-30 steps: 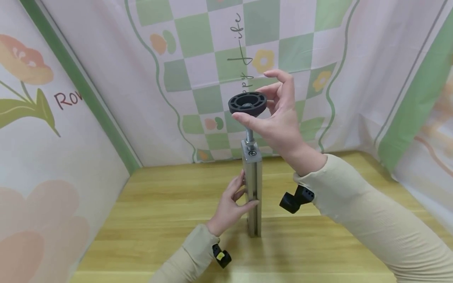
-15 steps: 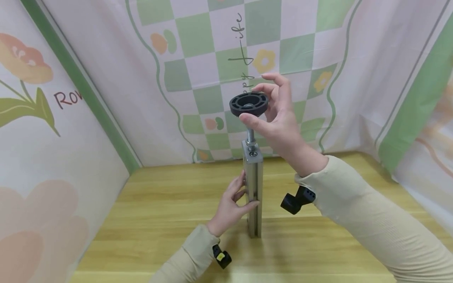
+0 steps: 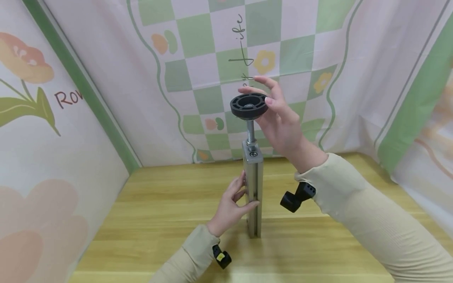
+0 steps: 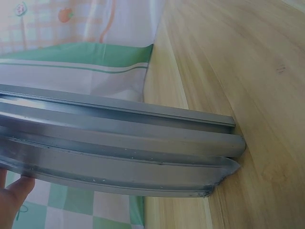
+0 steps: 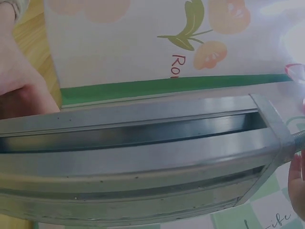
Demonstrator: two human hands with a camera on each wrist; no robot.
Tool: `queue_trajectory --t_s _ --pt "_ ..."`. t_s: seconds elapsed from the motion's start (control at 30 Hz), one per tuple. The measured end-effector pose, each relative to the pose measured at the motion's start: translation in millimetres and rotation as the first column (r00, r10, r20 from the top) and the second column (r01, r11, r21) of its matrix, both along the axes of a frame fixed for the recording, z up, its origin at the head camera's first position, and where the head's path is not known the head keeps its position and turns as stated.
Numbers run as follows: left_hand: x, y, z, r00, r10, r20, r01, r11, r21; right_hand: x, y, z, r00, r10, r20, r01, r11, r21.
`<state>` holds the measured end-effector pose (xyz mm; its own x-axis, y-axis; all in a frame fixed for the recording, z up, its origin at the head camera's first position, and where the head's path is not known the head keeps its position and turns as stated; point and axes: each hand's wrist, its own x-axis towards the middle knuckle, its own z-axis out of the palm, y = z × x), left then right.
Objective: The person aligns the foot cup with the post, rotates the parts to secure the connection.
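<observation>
An aluminium profile (image 3: 258,181) stands upright on the wooden table, with slots along its sides. A metal end plate with a screw caps its top. From that plate rises a threaded rod (image 3: 250,131) with a nut, carrying a black round levelling foot (image 3: 247,113). My left hand (image 3: 226,210) grips the profile around its middle, thumb on the near side. At the foot's right rim is my right hand (image 3: 283,122), thumb on the edge and fingers reaching behind. The profile's lower end (image 4: 190,167) meets the table in the left wrist view.
The wooden table (image 3: 159,204) spreads around the profile. Behind it hangs a green-and-white checkered curtain (image 3: 198,74); a printed flower panel (image 3: 32,157) stands at left. Small black cameras (image 3: 291,201) sit on both wrists.
My right thumb has moved from the front of the foot's rim round to its right side, and the fingers have shifted left behind it. The left hand stays put.
</observation>
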<state>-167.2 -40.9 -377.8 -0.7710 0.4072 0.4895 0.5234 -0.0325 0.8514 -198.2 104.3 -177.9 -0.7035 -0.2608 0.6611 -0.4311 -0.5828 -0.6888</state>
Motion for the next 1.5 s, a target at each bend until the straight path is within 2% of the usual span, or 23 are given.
queue_trajectory --t_s 0.17,0.43,1.5 --pt "1.6 -0.8 -0.4 1.0 -0.003 -0.003 0.003 1.0 0.004 -0.1 0.8 0.9 0.995 0.08 0.065 -0.079 0.997 -0.01" --pt "2.6 -0.8 -0.5 1.0 0.0 -0.007 0.0 1.0 -0.001 -0.6 -0.2 -0.3 0.984 0.147 0.095 -0.143 0.988 -0.052" --pt "-0.2 -0.3 -0.2 1.0 0.02 -0.002 -0.02 1.0 -0.005 0.7 -2.5 0.9 0.984 0.15 0.1 -0.144 0.987 -0.066"
